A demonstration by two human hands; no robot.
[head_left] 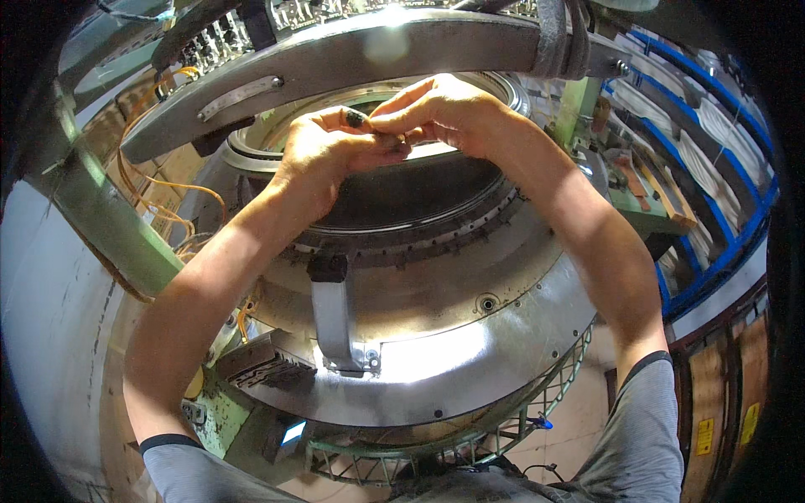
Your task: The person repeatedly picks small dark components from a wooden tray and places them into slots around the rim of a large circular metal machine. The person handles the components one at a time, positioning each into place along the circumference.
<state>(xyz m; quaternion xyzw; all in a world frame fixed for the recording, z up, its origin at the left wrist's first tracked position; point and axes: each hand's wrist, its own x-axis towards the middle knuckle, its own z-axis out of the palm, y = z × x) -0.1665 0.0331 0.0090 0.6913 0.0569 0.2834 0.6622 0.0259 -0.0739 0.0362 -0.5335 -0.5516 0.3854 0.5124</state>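
Both my hands meet over the round opening of a large circular metal machine (402, 352). The fingertips of my left hand (331, 151) are pinched together, and a small black patch (355, 119) shows at one of its fingers; whether it is worn or held I cannot tell. My right hand (449, 113) also pinches, its thumb and forefinger touching the left fingertips. Whatever lies between the fingers is too small to make out. Below the hands is the dark inner wall of the machine's ring (411, 197).
A curved grey metal beam (360, 63) arches just beyond my hands. An upright metal bracket (334, 314) stands on the machine's near rim. Green posts (117, 218) and orange cables (163, 210) are at the left. On the right are a blue rack (725, 268) and a tool-laden bench (646, 201).
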